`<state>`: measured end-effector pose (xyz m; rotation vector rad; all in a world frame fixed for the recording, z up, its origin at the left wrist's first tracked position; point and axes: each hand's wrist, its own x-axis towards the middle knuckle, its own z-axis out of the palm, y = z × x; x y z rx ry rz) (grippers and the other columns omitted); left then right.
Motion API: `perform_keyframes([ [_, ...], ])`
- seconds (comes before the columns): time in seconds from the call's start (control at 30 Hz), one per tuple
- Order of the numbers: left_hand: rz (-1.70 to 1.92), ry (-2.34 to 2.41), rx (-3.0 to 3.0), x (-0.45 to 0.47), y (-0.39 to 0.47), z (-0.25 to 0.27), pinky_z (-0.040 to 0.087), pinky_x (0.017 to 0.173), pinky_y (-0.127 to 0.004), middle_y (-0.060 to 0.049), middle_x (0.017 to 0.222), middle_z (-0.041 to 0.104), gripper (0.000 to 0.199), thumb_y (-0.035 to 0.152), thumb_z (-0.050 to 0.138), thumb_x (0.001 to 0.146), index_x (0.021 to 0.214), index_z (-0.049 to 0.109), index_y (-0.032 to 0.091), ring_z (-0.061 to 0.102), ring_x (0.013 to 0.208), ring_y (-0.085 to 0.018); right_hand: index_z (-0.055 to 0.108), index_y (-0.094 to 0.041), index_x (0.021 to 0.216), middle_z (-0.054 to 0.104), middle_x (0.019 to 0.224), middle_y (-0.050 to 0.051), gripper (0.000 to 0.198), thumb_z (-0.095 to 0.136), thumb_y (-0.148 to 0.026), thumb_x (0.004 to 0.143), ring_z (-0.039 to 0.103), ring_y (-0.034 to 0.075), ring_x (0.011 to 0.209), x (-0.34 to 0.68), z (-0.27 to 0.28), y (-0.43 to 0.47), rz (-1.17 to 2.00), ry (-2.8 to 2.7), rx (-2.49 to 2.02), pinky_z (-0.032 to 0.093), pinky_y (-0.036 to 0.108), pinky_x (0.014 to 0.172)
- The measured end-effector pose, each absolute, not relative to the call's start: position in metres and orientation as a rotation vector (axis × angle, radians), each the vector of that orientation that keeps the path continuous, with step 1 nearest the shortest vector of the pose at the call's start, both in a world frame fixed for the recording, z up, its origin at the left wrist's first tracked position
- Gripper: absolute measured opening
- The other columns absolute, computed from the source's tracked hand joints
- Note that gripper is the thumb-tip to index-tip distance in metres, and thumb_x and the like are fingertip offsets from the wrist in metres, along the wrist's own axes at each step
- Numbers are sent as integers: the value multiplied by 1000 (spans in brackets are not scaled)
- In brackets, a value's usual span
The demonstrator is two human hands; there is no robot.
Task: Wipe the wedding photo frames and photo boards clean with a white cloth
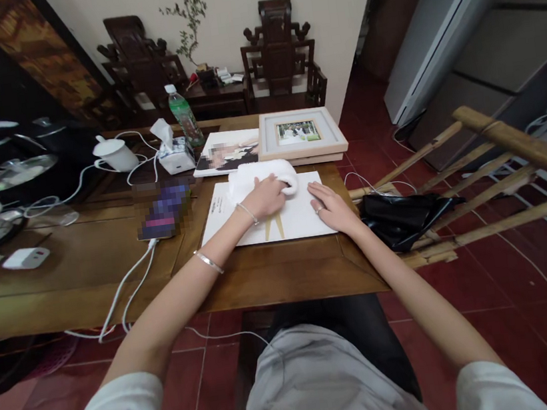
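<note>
My left hand (266,198), with bracelets on its wrist and forearm, is closed on a folded white towel (254,175) and presses it onto a flat white panel (306,221). Small dark print runs along the panel's left side, and two tan strips spread in a V below the hand. My right hand (332,206), wearing a ring, lies with fingers stretched out over the panel's right edge. Just behind the towel are a light wooden picture frame (335,137) holding a small photo and a photo print (202,164), partly pixelated.
To the left lie a phone (166,209) with white cables and a white charger (26,258). Farther back stand a tissue box (177,158), a green bottle (184,114) and a lidded white cup (115,153). A black bag (400,215) rests by a bamboo chair (511,140) at right.
</note>
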<state>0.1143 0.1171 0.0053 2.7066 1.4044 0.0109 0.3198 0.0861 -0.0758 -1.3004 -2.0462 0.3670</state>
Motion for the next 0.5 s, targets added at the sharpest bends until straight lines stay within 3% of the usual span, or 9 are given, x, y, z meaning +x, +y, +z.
perform_keyframes([
  [0.07, 19, 1394, 2802, 116, 116, 3, 38, 105, -50, -16, 119, 65, 40, 9, 37, 84, 112, 66, 11, 54, 120, -28, 56, -16, 132, 52, 142, 11, 46, 44, -25, 89, 41, 26, 137, 320, -76, 86, 370, -2042, -1303, 31, 50, 116],
  [0.13, 5, 1329, 2953, 117, 106, 0, 36, 107, -46, -18, 125, 61, 37, 10, 40, 84, 110, 66, 7, 53, 121, -29, 57, -15, 132, 53, 141, 12, 46, 44, -25, 89, 42, 27, 137, 320, -75, 86, 366, -2043, -1309, 32, 50, 116],
  [0.37, -33, 1065, 3155, 118, 2, -4, 36, 104, -52, -22, 140, 47, 32, 17, 49, 84, 103, 71, 6, 43, 129, -42, 56, -10, 132, 52, 141, 15, 47, 44, -22, 88, 42, 27, 137, 320, -74, 85, 364, -2058, -1313, 32, 48, 116],
  [0.5, -63, 973, 3123, 117, -31, -1, 37, 105, -54, -20, 144, 44, 29, 22, 54, 83, 102, 72, 10, 41, 131, -43, 57, -18, 132, 53, 141, 10, 46, 45, -21, 88, 41, 26, 137, 321, -76, 86, 382, -2049, -1275, 32, 51, 116],
])
